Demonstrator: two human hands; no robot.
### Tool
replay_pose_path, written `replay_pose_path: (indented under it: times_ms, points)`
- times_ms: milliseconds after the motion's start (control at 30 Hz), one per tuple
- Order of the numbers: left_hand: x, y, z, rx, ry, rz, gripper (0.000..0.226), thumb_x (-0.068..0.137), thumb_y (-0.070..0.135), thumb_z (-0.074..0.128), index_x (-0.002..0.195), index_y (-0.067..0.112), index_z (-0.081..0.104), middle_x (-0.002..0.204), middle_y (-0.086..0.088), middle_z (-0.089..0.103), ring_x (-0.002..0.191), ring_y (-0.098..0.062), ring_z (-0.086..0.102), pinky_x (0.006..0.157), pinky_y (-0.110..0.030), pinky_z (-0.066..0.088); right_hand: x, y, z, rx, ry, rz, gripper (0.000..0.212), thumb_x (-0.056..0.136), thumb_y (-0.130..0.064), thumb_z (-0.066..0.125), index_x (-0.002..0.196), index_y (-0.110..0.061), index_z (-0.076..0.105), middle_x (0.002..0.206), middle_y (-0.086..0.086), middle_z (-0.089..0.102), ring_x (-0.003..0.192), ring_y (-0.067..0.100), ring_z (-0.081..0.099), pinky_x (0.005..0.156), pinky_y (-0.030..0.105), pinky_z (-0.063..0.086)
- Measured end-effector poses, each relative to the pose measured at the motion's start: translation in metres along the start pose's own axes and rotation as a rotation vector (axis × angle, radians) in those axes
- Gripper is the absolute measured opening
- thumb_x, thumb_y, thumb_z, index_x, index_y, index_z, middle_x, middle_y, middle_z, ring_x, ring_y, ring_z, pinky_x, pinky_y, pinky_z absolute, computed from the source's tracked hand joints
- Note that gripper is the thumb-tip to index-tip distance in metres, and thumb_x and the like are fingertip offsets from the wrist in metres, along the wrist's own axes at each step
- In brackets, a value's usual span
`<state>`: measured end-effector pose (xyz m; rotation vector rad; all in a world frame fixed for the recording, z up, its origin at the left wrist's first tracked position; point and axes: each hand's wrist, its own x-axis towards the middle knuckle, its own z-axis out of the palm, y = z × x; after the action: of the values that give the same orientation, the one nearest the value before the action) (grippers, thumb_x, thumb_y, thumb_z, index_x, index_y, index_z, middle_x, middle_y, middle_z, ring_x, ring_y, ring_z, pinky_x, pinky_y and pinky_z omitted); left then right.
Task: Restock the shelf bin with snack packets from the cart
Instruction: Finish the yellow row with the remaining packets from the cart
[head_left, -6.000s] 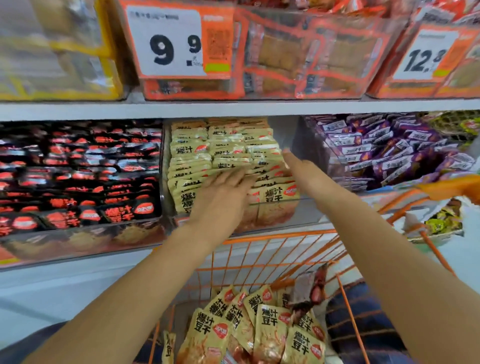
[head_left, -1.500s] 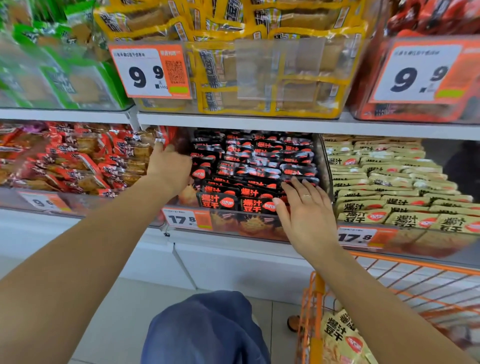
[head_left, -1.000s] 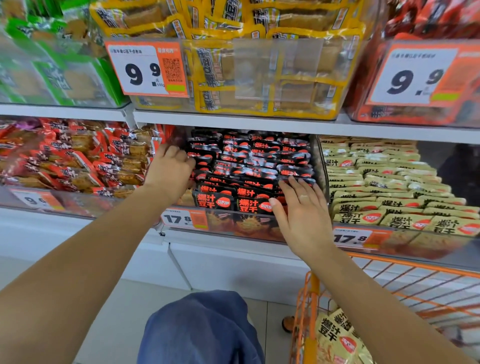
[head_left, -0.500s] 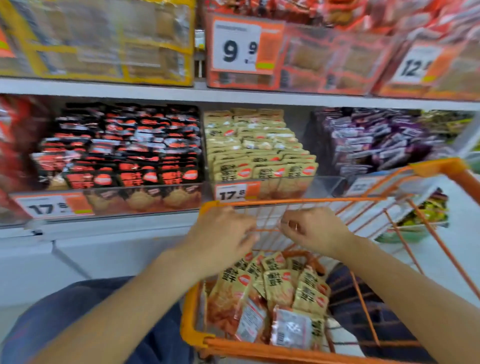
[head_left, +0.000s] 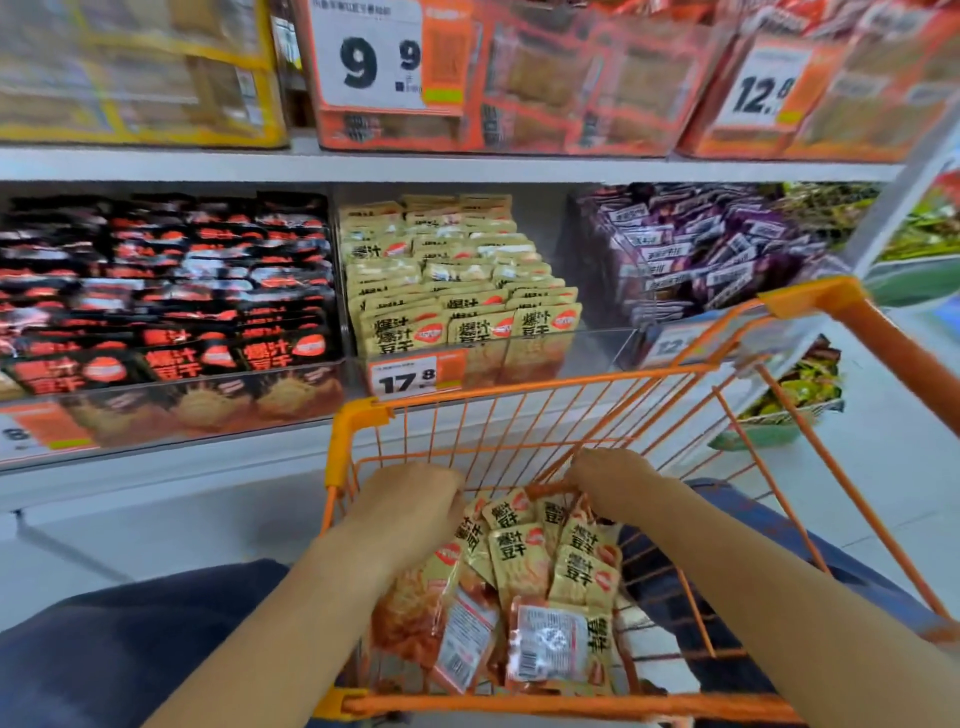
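Below stocked shelves, left hand (head_left: 410, 506) and right hand (head_left: 610, 480) seemingly grasp cart (head_left: 358, 421) packets (head_left: 524, 566).

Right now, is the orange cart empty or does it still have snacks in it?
Not empty. A heap of tan snack packets lies in the bottom of the cart, and both hands are down among them.

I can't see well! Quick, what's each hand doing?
Left hand: down in the orange cart, on the tan snack packets; grip cannot be told.
Right hand: the same.
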<state>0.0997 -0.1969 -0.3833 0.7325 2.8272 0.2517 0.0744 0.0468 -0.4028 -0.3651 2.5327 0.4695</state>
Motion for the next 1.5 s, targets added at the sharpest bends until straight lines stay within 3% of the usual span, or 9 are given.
replay_pose_path:
  times_ms: [267,533,667,900,1000,1167,1300,1400,1500]
  points:
    - [0.0,0.001,-0.006,-0.136,0.183,-0.068,0.022,0.099,0.032,0.039,0.105,0.025,0.059,0.089,0.007,0.066,0.079,-0.015,0.062,0.064,-0.032,0.05,-0.022,0.014,-0.044,0.72,0.342,0.008,0.027,0.097,-0.03,0.053,0.09,-0.005,0.06,0.068,-0.003,0.05,0.073,0.021,0.053,0.061,0.03,0.035]
    - [-0.008,0.009,-0.024,-0.737,0.206,-0.163,0.061,0.086,0.064,0.027,0.13,0.029,0.05,0.111,0.01,0.064,0.103,-0.009,0.06,0.092,-0.034,0.047,-0.047,-0.016,-0.061,1.547,0.514,-0.208,0.048,0.088,-0.034,0.066,0.07,0.008,0.048,0.067,0.022,0.037,0.061,0.022,0.044,0.058,0.028,0.043]
    - [-0.014,0.01,-0.025,-0.946,0.23,-0.195,0.051,0.085,0.062,0.033,0.128,0.037,0.048,0.108,0.009,0.067,0.101,-0.008,0.063,0.095,-0.036,0.049,-0.05,-0.02,-0.06,1.561,0.629,-0.247,0.081,0.078,-0.056,0.066,0.091,0.022,0.05,0.067,0.034,0.036,0.06,0.023,0.033,0.057,0.029,0.028]
    - [-0.022,0.019,-0.04,-1.116,0.36,-0.167,0.014,0.091,0.044,0.043,0.096,0.043,0.056,0.083,0.008,0.071,0.077,-0.008,0.068,0.077,-0.03,0.055,-0.058,-0.022,-0.064,1.654,0.693,-0.256,0.046,0.087,-0.033,0.064,0.081,0.013,0.058,0.062,0.013,0.033,0.06,0.022,0.03,0.055,0.027,0.026]
    - [-0.022,0.02,-0.062,-1.159,0.414,-0.14,0.012,0.091,0.029,0.056,0.101,0.032,0.063,0.094,0.013,0.067,0.083,-0.001,0.066,0.071,-0.022,0.056,-0.065,-0.031,-0.076,1.667,0.669,-0.28,0.035,0.089,-0.023,0.064,0.055,-0.018,0.062,0.052,0.005,0.033,0.053,0.018,0.031,0.053,0.025,0.024]
    - [-0.034,-0.01,-0.1,-0.965,0.267,-0.093,0.016,0.082,0.022,0.073,0.096,0.027,0.069,0.1,0.012,0.069,0.089,0.002,0.063,0.07,-0.013,0.05,-0.065,-0.061,-0.116,1.58,0.609,-0.432,0.031,0.09,-0.003,0.059,0.062,-0.013,0.055,0.034,-0.012,0.043,0.035,-0.003,0.039,0.044,0.007,0.028]
    - [-0.071,-0.048,-0.119,-0.845,0.179,-0.147,0.02,0.08,0.026,0.076,0.089,0.009,0.07,0.086,-0.014,0.067,0.075,-0.014,0.063,0.065,-0.032,0.052,-0.048,-0.106,-0.143,1.572,0.556,-0.488,0.013,0.086,-0.014,0.067,0.074,-0.011,0.06,0.042,-0.012,0.05,0.042,-0.002,0.042,0.047,0.015,0.032]
    - [-0.108,-0.091,-0.135,-0.58,0.401,-0.223,0.029,0.073,0.04,0.069,0.072,0.012,0.063,0.062,-0.001,0.055,0.058,-0.003,0.047,0.057,-0.024,0.035,-0.031,-0.142,-0.163,1.383,0.623,-0.465,0.007,0.089,-0.027,0.064,0.092,-0.021,0.065,0.062,-0.02,0.062,0.061,-0.004,0.055,0.058,0.015,0.037]
    - [-0.152,-0.137,-0.16,-0.405,0.67,-0.435,0.021,0.068,0.043,0.063,0.072,0.023,0.061,0.06,0.009,0.057,0.06,-0.005,0.051,0.06,-0.024,0.039,-0.003,-0.163,-0.174,0.942,0.789,-0.35,0.033,0.093,-0.038,0.055,0.123,-0.025,0.057,0.11,-0.008,0.064,0.099,0.009,0.057,0.074,0.02,0.039]
